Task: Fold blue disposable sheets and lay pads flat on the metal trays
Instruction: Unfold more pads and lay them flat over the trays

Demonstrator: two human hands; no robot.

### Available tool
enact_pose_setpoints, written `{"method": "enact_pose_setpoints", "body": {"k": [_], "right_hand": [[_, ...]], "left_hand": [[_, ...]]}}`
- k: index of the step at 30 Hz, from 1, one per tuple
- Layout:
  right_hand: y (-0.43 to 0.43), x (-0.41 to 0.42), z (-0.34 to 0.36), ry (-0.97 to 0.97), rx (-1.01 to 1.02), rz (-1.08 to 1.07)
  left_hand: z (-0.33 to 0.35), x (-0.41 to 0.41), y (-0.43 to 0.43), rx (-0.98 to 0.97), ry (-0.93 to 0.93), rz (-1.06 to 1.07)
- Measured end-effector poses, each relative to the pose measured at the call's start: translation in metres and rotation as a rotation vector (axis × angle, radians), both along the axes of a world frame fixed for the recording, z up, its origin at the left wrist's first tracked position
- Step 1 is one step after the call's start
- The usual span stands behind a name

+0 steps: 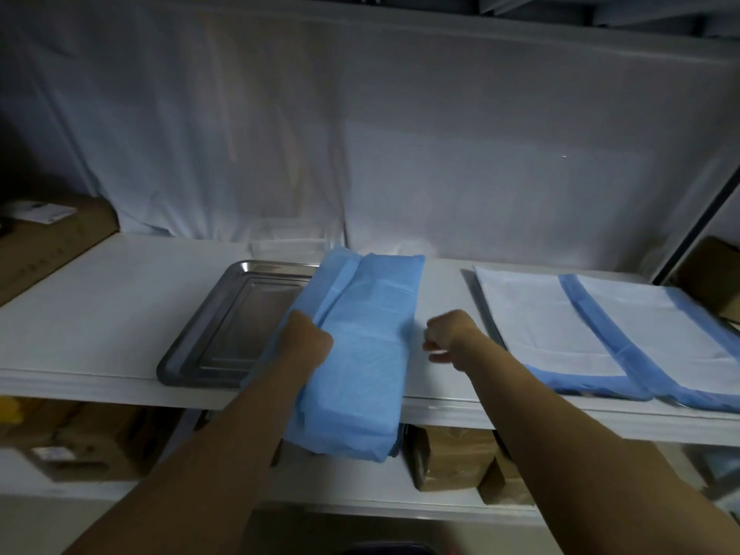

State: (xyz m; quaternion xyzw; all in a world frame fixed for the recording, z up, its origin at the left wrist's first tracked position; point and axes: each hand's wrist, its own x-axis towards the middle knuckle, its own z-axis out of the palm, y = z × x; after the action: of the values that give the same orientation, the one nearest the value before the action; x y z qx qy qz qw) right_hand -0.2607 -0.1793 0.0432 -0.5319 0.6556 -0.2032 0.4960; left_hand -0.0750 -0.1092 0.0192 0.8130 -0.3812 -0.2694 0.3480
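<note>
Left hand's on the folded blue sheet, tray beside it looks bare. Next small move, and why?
Probably bring the right hand to the right edge of the folded blue sheet. The left hand grips only its left side, the sheet overhangs the shelf front, and the metal tray lies mostly uncovered.

A folded blue sheet, a long soft bundle, lay lengthwise over the right edge of a bare metal tray on the shelf, its near end hanging past the shelf's front. To the right, a white, blue-bordered left pad and right pad lay flat, side by side.
</note>
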Motion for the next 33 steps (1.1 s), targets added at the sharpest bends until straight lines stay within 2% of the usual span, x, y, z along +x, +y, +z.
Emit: {"method": "enact_pose_setpoints", "body": {"k": [3, 6, 8, 11, 13, 16, 18, 20, 22, 24, 29, 33], "right_hand": [[0.012, -0.001, -0.022, -0.047, 0.079, -0.056], [0.026, 0.005, -0.031, -0.141, 0.11, -0.067], [0.032, 0.008, -0.03, -0.163, 0.128, -0.07], [0.031, 0.008, -0.02, -0.119, 0.03, -0.098], [0.027, 0.013, -0.007, -0.115, -0.039, -0.125], [0.028, 0.029, 0.008, -0.279, 0.037, -0.066], [0.036, 0.039, 0.013, -0.341, 0.112, 0.047], [0.039, 0.041, 0.009, -0.279, 0.075, 0.062], [0.038, 0.035, 0.001, -0.212, 0.038, -0.017], [0.039, 0.029, -0.007, -0.186, 0.089, -0.062], [0.05, 0.033, -0.017, -0.318, 0.34, 0.01], [0.056, 0.045, -0.026, -0.407, 0.379, 0.025]], "left_hand": [[-0.007, 0.001, 0.007, -0.06, 0.209, -0.091], [-0.001, -0.002, 0.01, 0.019, 0.174, -0.269], [0.0, -0.003, 0.013, 0.024, 0.225, -0.344], [0.002, -0.005, 0.02, -0.011, 0.28, -0.441], [0.004, -0.009, 0.021, 0.017, 0.245, -0.496], [0.013, -0.026, 0.021, 0.089, 0.188, -0.599], [0.009, -0.028, 0.017, 0.072, 0.173, -0.545], [0.005, -0.021, 0.014, 0.026, 0.206, -0.381], [0.002, -0.01, 0.014, 0.007, 0.373, -0.239], [0.004, -0.005, 0.019, -0.01, 0.507, -0.185], [0.003, -0.003, 0.023, -0.068, 0.625, -0.049], [0.003, -0.003, 0.024, -0.079, 0.65, -0.032]]}}
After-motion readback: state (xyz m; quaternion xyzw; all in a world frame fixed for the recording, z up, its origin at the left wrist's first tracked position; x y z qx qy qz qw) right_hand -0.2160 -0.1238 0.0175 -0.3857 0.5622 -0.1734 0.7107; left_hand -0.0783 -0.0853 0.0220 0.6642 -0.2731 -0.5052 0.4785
